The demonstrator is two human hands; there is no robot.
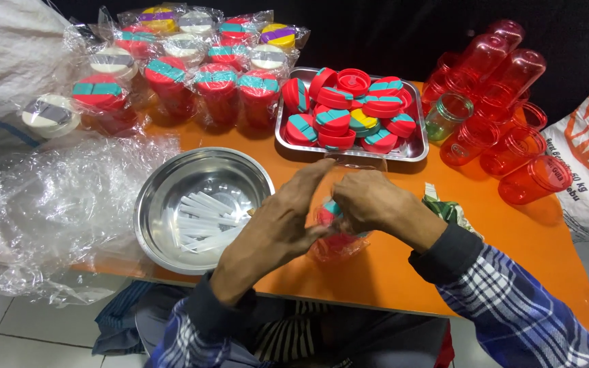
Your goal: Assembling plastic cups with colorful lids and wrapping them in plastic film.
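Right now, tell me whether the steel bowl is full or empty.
Neither: the steel bowl holds a loose, shallow pile of clear straws across its bottom, with bare metal showing all around them up to the rim.

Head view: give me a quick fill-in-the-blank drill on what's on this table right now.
1. Both hands hold a red jar inside a clear ____.
2. The steel bowl holds white ____.
3. The loose lids lie in a steel ____.
4. The table is ____ in colour.

Missing words: bag; sticks; tray; orange
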